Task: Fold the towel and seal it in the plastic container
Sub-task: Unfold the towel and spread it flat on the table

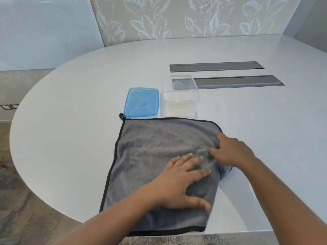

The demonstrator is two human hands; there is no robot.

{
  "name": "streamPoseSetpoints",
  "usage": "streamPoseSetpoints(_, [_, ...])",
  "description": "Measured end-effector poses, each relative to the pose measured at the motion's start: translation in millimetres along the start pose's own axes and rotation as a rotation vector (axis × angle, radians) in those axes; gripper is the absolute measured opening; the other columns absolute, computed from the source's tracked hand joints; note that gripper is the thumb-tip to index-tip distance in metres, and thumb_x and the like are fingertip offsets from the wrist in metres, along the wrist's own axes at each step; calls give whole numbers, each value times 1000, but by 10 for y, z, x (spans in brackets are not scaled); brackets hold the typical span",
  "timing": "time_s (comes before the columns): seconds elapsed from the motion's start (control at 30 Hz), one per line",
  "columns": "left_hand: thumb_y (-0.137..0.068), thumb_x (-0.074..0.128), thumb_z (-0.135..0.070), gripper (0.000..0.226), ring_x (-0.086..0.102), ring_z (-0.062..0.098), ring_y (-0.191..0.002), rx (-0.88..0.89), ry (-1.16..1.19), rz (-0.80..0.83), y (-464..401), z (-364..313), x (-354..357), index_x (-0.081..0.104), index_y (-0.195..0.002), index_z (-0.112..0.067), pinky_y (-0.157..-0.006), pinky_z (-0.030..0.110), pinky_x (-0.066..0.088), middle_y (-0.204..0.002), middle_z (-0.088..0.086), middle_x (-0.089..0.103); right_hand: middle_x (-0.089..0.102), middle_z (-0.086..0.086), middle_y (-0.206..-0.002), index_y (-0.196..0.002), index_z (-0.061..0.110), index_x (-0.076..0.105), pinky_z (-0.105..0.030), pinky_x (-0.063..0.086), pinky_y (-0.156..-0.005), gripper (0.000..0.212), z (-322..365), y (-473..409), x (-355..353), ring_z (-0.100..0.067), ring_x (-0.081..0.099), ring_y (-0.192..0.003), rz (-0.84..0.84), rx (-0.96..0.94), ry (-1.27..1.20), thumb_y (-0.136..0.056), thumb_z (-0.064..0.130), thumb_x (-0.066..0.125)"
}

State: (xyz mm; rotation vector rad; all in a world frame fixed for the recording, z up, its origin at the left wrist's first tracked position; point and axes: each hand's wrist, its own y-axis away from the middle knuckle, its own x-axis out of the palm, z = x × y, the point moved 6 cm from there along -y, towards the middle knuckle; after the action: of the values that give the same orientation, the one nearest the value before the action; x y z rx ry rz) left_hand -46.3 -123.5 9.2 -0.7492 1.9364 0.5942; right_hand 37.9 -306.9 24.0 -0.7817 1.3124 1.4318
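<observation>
Left hand flat, fingers spread, pins towel mid-frame; right hand fingers curled, bunching right edge; advise aligning hems before creasing

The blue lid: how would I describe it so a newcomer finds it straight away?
Start at the grey towel spread on the pale table. Just past its far left corner, by the black hanging loop, lies the blue lid. It is flat and tinted, unlike the taller clear container to its right.
</observation>
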Motion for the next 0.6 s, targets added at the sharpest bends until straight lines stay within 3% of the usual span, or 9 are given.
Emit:
streamPoseSetpoints(0.07, [-67,68,-83,95,18,17,-149,46,-32,-36,-13,-153,43,40,-149,-43,-118,34,13,-159,-11,30,64,-2,-98,-128,27,40,-39,53,-76,44,-19,-5,20,-28,61,-88,24,-19,-26,-90,42,56])
streamPoseSetpoints(0.13, [-61,71,-85,88,40,15,-122,65,-74,-86,-34,-276,51,52,-132,-38,-106,30,30,-132,-13,44,63,-3,-92,-117,27,39,-38,52,-71,34,-30,-5,48,-26,61,-83,27,-43,-40,-89,34,56])
streamPoseSetpoints(0.2, [-61,69,-87,76,45,14,-99,39,-94,-94,-64,-369,53,53,-114,-34,-90,32,41,-113,-12,45,63,-5,-94,-114,26,39,-38,51,-71,30,-26,-1,67,-28,61,-85,9,-66,-58,-90,30,56])
streamPoseSetpoints(0.3, [-72,69,-73,55,49,21,-89,-9,-157,-57,-129,-425,68,52,-98,-27,-72,34,36,-102,-6,48,65,-3,-99,-133,24,43,-43,56,-83,42,0,-3,87,-29,63,-91,-14,-83,-90,-92,25,55])
streamPoseSetpoints(0.43, [-87,63,-34,15,58,28,-85,-90,4,-11,-216,-408,16,56,-79,-24,-75,37,48,-96,-1,54,66,-1,-103,-137,31,47,-44,57,-85,44,7,-14,114,-27,64,-93,-31,-107,-88,-94,22,51])
streamPoseSetpoints(0.5, [-90,58,-31,18,62,26,-85,-140,56,-11,-248,-351,-22,64,-80,-19,-78,35,51,-96,1,64,66,0,-109,-137,32,51,-42,55,-85,42,0,-16,102,-27,63,-97,-61,-117,-102,-96,22,49])
streamPoseSetpoints(0.6, [-93,62,-29,21,58,13,-68,-249,305,-33,-253,-162,-76,66,-78,-16,-66,27,46,-74,-5,64,68,-2,-116,-130,29,56,-42,54,-87,33,-13,-23,73,-27,63,-100,-126,-120,-126,-99,23,46])
